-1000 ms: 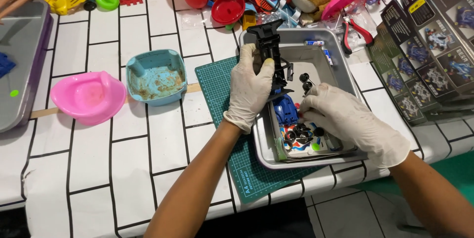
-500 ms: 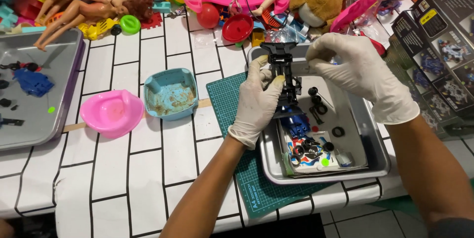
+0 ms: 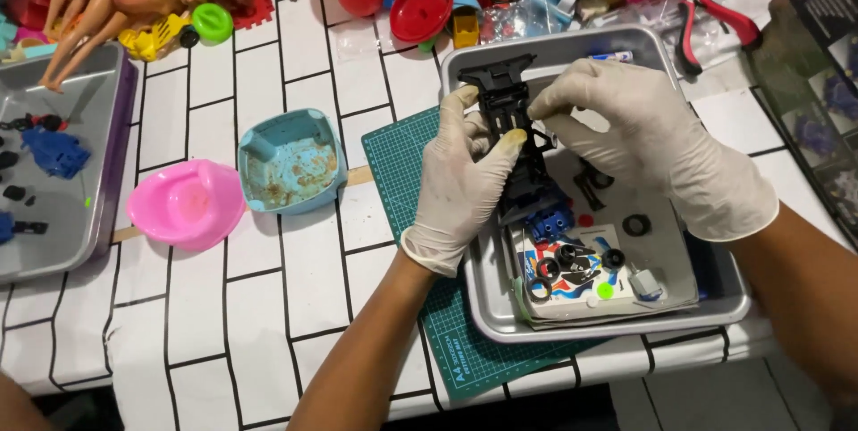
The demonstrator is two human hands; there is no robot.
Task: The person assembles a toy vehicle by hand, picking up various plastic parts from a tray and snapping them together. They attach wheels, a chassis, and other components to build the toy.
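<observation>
Both hands wear pale latex gloves. My left hand grips a black toy-car chassis from its left side, holding it upright over a metal tray. My right hand pinches the chassis near its top from the right. In the tray under the chassis lie a blue plastic part, small black rings and wheels, a green dot-like piece and a printed sticker sheet. The tray rests on a green cutting mat.
A pink toy potty and a dirty light-blue toy tub sit left of the mat. A second metal tray with blue and black parts is at far left. Dolls, red toy dishes and red-handled pliers crowd the back edge.
My right hand rose from the tray's small parts to the top of the chassis, and both hands now hold it. The view has shifted so the table's left side shows more.
</observation>
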